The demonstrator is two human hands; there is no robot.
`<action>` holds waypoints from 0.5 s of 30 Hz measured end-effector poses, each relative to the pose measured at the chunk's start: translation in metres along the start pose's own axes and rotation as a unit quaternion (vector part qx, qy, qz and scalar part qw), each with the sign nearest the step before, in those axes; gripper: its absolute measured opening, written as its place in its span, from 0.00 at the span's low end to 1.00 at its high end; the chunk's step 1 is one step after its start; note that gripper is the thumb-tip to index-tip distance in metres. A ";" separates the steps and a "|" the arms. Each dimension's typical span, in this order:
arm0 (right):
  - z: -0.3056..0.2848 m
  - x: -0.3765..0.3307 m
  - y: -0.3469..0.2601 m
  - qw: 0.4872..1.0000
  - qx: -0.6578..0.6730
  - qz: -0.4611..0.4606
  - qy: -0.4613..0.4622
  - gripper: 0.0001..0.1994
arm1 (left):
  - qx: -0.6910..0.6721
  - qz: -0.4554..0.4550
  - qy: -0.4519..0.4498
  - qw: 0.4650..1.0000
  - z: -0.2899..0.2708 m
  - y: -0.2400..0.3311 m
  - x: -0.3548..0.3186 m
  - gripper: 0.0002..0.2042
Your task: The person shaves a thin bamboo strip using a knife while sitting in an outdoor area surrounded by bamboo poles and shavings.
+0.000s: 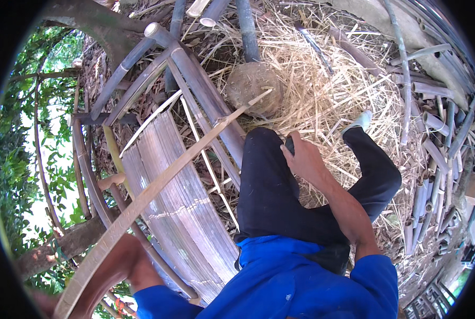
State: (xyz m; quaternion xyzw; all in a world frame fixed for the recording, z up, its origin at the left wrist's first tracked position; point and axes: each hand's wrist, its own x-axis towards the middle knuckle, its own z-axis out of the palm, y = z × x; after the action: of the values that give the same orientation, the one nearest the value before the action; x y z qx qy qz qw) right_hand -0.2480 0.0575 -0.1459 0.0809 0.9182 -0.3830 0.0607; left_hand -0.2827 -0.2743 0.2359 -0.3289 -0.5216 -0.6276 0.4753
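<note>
Diagonally across the frame runs a long bamboo strip (158,183), from the lower left up to the centre top, its tip over a round stone (253,87). The left hand (118,263), at lower left, closes its grip around the strip's near end. The right hand (304,157), centre, rests on the black-trousered knee with its grip shut on a dark handle (289,144). Under the strip lies a flattened bamboo mat (181,223); straw (333,90) covers the ground at upper right, with bamboo poles (434,159) along the right edge.
</note>
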 end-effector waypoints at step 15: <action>-0.076 -0.033 -0.123 0.967 0.119 -0.214 0.076 0.21 | 0.059 0.083 0.093 0.990 0.109 -0.075 -0.129 0.28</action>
State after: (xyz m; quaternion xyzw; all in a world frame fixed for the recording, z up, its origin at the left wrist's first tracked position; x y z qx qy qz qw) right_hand -0.2432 0.0229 -0.0013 -0.0817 0.8638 -0.4866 -0.1024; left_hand -0.3191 -0.1362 0.1193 -0.2825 -0.4825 -0.5816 0.5909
